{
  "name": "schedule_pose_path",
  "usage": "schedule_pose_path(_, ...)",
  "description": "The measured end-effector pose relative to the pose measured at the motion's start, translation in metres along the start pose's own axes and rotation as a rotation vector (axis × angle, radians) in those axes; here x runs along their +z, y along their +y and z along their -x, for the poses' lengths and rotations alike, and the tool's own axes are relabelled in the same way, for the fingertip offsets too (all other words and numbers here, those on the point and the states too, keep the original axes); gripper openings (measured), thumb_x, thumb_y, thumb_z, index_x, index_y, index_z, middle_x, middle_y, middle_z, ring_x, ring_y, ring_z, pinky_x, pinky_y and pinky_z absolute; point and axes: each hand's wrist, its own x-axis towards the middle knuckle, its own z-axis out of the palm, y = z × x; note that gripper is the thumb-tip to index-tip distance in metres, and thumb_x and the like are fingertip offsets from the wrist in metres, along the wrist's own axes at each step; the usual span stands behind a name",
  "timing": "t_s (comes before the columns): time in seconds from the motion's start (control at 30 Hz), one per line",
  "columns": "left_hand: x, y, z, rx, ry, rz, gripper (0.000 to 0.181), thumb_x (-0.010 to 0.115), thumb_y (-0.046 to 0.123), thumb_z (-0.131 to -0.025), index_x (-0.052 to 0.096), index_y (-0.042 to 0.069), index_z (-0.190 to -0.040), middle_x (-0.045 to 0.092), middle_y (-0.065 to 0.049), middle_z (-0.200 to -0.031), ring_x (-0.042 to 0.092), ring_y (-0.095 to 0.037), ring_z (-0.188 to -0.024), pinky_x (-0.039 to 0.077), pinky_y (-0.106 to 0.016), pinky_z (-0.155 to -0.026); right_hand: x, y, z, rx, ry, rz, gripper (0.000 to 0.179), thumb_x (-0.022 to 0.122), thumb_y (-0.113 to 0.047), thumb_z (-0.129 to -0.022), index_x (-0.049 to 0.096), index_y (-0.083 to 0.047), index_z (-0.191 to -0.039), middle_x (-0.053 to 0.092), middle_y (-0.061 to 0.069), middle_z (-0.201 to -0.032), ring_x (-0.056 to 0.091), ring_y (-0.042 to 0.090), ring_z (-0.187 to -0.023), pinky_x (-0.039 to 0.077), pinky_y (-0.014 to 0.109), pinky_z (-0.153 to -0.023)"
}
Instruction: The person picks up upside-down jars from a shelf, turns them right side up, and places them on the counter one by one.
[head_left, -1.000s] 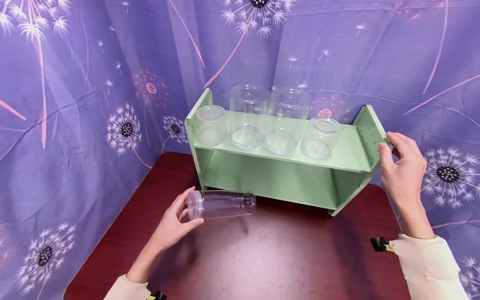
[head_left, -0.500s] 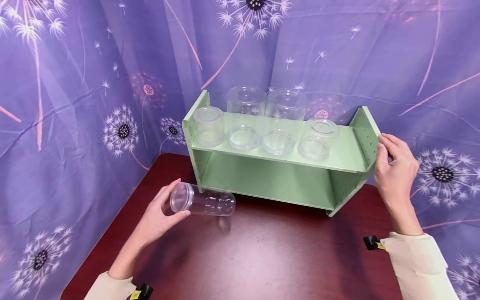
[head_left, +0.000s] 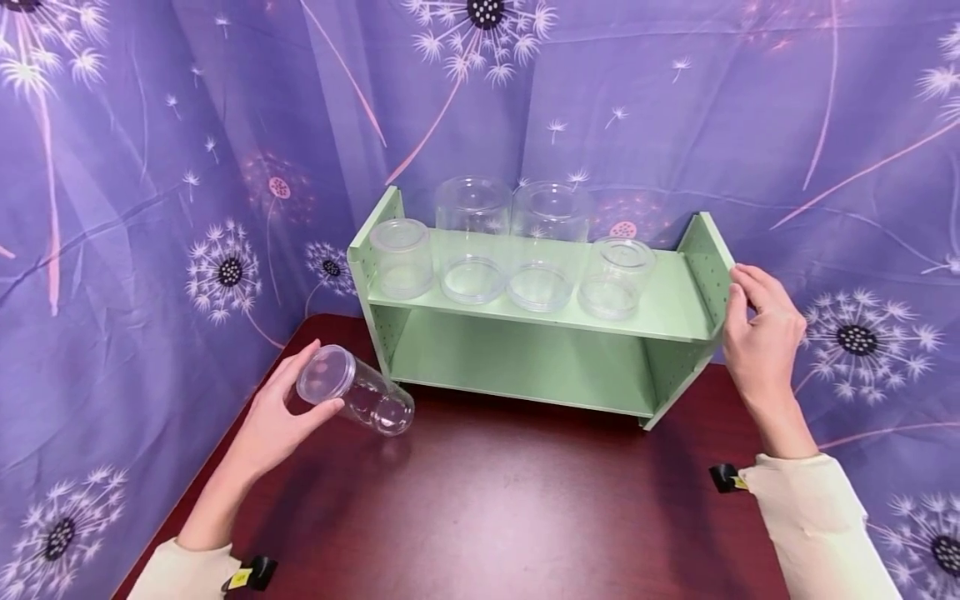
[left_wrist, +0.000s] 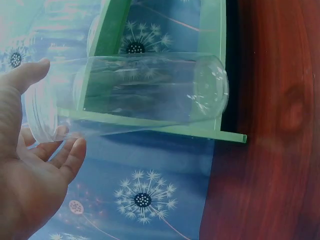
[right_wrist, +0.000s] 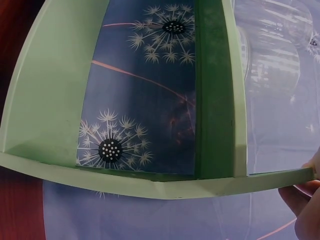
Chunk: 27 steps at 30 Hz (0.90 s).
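Note:
My left hand (head_left: 270,417) grips a tall clear plastic jar (head_left: 375,404) by its lidded end, thumb on one side and fingers on the other. The jar is tilted above the table, lid toward the hand and base pointing down to the right. In the left wrist view the jar (left_wrist: 145,90) looks see-through, with nothing inside. At the right, my right hand (head_left: 765,333) pinches the top of the side panel of a green two-level shelf (head_left: 525,354). In the right wrist view, fingertips (right_wrist: 295,197) show at that panel's end.
On the upper shelf stand two tall clear jars (head_left: 471,242) side by side, with a short jar (head_left: 401,260) to their left and another short jar (head_left: 617,279) to their right. The dark red table (head_left: 510,500) is backed by a purple dandelion-print curtain (head_left: 615,67).
My left hand has moved left with the jar, and the jar's base has swung downward and toward me. My right hand stays at the shelf's side panel. The head view has shifted slightly.

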Motion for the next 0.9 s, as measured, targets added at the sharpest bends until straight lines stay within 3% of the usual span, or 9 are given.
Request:
schedule_pose_path(0.1,-0.002,-0.001,-0.002,-0.024,-0.003,-0.001,0.085,0.083,0.024,-0.089,0.039,0.021,-0.161,0.046,-0.015,-0.155,0.043,-0.038,-0.138,0.036,-0.059,-0.108,0.001,0.0,0.0,0.001,0.0,-0.005,0.024,0.061,0.003,-0.097,0.076,0.006,-0.115,0.073,0.016,-0.12,0.067,0.035,-0.115,0.042,0.013,-0.102)
schedule_pose_path(0.17,-0.002,-0.004,-0.003,-0.036,-0.009,0.002,0.086,0.084,0.025,-0.088,0.039,0.018,-0.161,0.044,-0.018,-0.156,0.041,-0.042,-0.14,0.035,-0.066,-0.107,0.001,0.0,0.001,0.0,-0.005,-0.005,0.024,0.061,0.003,-0.097,0.076,0.007,-0.115,0.073,0.017,-0.121,0.067,0.036,-0.115,0.042,0.014,-0.102)
schedule_pose_path(0.53,0.007,-0.022,-0.006,-0.068,-0.042,-0.055,0.087,0.085,0.029,-0.087,0.04,0.008,-0.159,0.046,-0.024,-0.154,0.043,-0.046,-0.138,0.037,-0.066,-0.107,-0.001,0.002,0.001,-0.02,-0.021,0.001,0.024,0.059,0.004,-0.098,0.073,0.011,-0.116,0.071,0.023,-0.121,0.065,0.04,-0.116,0.041,0.015,-0.103)
schedule_pose_path(0.9,0.02,-0.041,-0.005,-0.084,-0.075,-0.06,0.087,0.086,0.024,-0.086,0.041,0.001,-0.156,0.046,-0.029,-0.152,0.043,-0.048,-0.138,0.036,-0.066,-0.109,0.0,0.001,0.001,-0.003,0.009,-0.017,0.024,0.06,0.004,-0.096,0.076,0.007,-0.114,0.073,0.018,-0.12,0.066,0.039,-0.114,0.042,0.015,-0.102)
